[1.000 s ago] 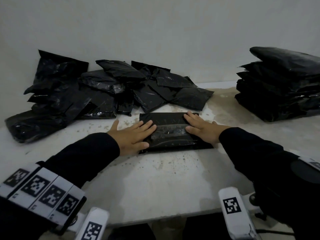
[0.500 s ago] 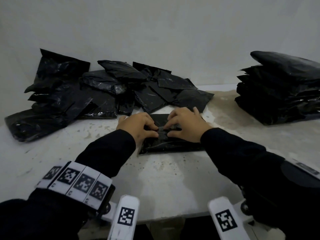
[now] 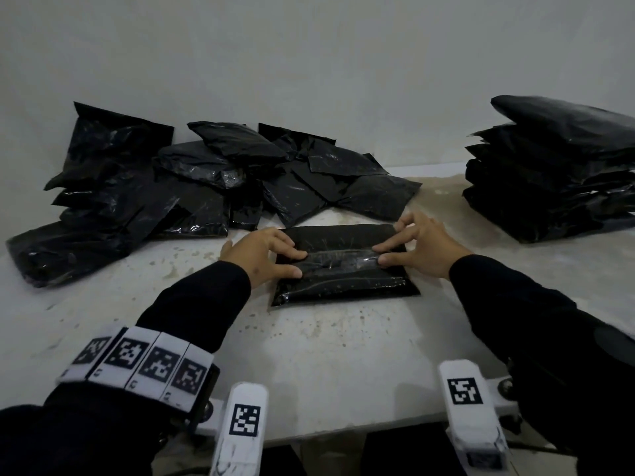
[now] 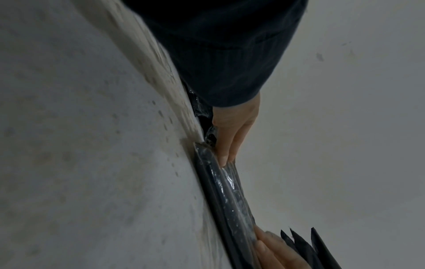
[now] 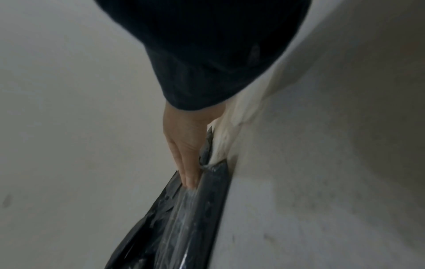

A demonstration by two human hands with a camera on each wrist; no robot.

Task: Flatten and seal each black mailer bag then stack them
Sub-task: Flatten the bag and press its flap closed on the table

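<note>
A black mailer bag [image 3: 343, 280] lies flat on the white table [image 3: 326, 355], right in front of me. A glossy folded strip runs across its middle. My left hand [image 3: 295, 264] pinches that strip at its left end between thumb and fingers. My right hand [image 3: 381, 254] pinches it at the right end. In the left wrist view the bag [image 4: 220, 187] is seen edge-on, with my left fingers [image 4: 271, 251] on the fold at the bottom. The right wrist view shows the bag [image 5: 195, 209] the same way.
A loose pile of black mailer bags [image 3: 206, 176] lies at the back left against the wall. A neat stack of bags [image 3: 556, 173] stands at the back right. Bare stained tabletop runs between the bag and the front edge.
A second ago both hands lay flat on the bag. They then met at its middle with curled fingers and have since slid apart along the strip to its ends.
</note>
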